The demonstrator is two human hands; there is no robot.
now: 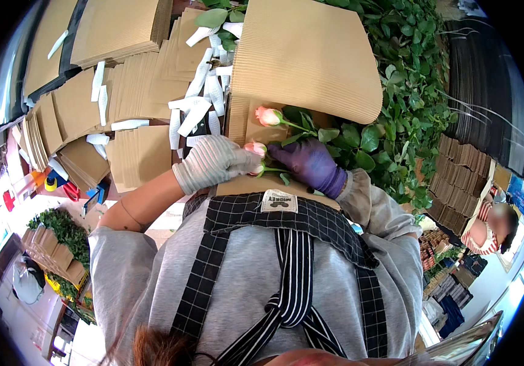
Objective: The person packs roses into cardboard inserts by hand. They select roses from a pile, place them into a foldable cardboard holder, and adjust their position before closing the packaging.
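My left hand, in a whitish ribbed glove, has its fingers closed around pink rose heads. One pink bloom shows above the fingertips, and part of another head peeks out below them. In a purple glove, my right hand reaches in from the other side, its index finger close to the upper bloom. A green stem runs beneath that hand, whose grip is hidden. Beyond both hands, a pink rose lies with its stem pointing right on corrugated cardboard. A large corrugated sheet stands raised behind it.
White mesh sleeves are scattered left of the flowers. Stacked cardboard sheets cover the left side. Leafy stems fill the right. Red-handled scissors lie far left. Another person is at the right edge.
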